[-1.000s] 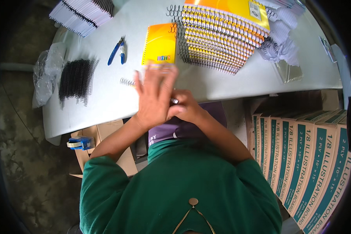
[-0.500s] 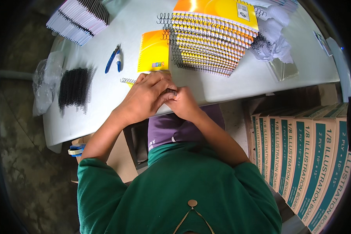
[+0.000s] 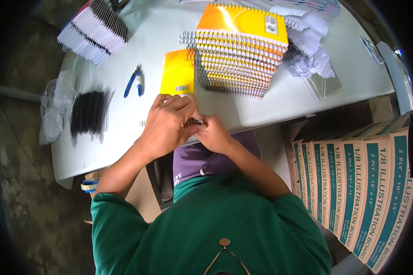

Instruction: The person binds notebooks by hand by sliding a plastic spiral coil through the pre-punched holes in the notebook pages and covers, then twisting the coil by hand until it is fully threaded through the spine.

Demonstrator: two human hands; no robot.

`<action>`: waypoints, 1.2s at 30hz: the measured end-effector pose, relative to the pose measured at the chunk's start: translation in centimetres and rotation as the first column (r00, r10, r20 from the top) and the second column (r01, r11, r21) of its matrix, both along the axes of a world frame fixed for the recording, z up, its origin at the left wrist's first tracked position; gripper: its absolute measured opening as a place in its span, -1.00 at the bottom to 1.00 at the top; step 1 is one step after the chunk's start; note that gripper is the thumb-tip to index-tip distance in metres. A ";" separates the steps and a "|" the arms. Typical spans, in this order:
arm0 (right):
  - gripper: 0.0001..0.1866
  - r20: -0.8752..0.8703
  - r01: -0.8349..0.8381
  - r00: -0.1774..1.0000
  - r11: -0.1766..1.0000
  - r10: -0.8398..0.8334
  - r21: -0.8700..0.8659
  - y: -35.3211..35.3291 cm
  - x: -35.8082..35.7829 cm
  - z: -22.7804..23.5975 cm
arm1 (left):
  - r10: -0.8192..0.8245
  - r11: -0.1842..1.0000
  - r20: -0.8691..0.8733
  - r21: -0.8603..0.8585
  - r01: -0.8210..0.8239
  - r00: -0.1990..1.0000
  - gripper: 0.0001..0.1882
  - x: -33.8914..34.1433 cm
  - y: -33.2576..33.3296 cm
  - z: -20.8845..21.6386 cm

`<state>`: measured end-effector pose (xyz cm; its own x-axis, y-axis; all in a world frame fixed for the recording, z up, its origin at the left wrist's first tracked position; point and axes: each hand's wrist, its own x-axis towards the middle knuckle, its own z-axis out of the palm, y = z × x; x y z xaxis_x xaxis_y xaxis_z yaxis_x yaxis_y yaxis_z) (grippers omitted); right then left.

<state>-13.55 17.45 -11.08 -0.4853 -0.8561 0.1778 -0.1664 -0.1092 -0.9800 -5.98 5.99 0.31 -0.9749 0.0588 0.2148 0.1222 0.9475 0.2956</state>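
At the table's near edge, my left hand is closed over a spiral notebook, which it almost wholly covers. A short stretch of black binding coil shows between my two hands. My right hand pinches at this coil, thumb and fingers pressed together against my left fingertips. A loose coil end pokes out left of my left hand. Just beyond the hands lies a yellow-orange notebook. Behind it to the right rises a tall stack of yellow spiral notebooks, their coils sticking out on the left.
Blue-handled cutting pliers lie left of the yellow notebook. A heap of black coils sits farther left, beside clear plastic wrap. More bound notebooks stand far left. Crumpled white paper lies right; cartons stand below the table's right side.
The table scene has shifted slightly downward in the picture. Both hands keep together at the coil with small finger movements. Less of the coil end shows left of my left hand.
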 end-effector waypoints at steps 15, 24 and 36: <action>-0.58 -0.439 0.246 0.757 0.835 -0.483 -0.493 6.4 -14.0 11.6 | 0.012 0.981 -0.559 0.167 0.099 0.829 -0.64 -10.1 -2.4 2.7; -0.57 -0.208 0.646 0.421 0.453 -0.883 -0.615 0.8 -10.7 9.5 | 0.743 0.526 -0.487 0.849 0.051 0.459 -0.57 -14.1 1.1 -0.2; -0.65 -0.105 0.472 0.373 0.286 -0.922 -0.834 4.1 -8.0 6.7 | 0.293 0.956 -0.322 0.098 -0.276 0.900 -0.57 -3.5 -3.8 -1.3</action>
